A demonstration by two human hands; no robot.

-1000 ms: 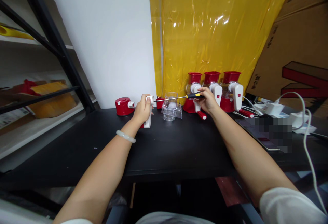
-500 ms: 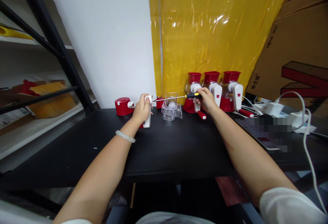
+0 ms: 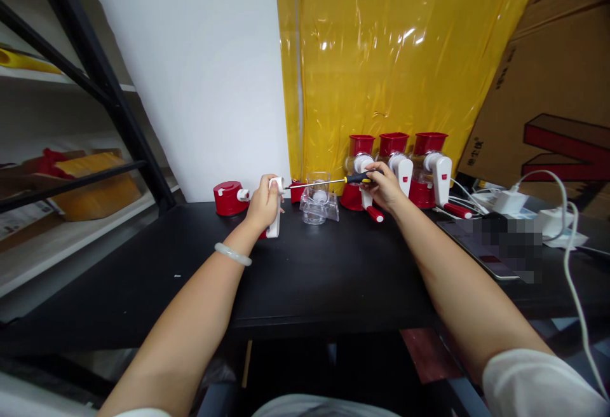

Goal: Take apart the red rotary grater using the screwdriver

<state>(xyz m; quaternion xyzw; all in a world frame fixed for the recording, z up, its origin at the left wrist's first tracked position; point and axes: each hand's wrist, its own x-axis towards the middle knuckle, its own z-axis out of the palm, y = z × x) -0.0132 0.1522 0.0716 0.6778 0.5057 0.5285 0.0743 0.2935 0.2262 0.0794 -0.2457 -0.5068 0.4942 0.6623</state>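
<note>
My left hand (image 3: 264, 204) is closed around a white crank handle (image 3: 274, 223) with a red grip, held upright above the black table. A screwdriver (image 3: 328, 182) with a black and yellow handle lies level in the fingers of my right hand (image 3: 384, 188). Its tip meets the round white end of the crank; whether it sits on a screw is too small to tell. Behind the shaft stands a clear plastic housing (image 3: 318, 207). To the left of my left hand is a red base (image 3: 229, 198) with a white fitting.
Three red and white drum graters (image 3: 431, 169) line the back right. Beyond them are white chargers with cables (image 3: 509, 202) and a tablet (image 3: 471, 248). A black rack (image 3: 102, 80) rises at the left, and a large carton (image 3: 548, 86) leans at the right.
The fingers of my right hand have shifted slightly on the screwdriver's handle, which looks turned a little. My left hand and the crank stay in place.
</note>
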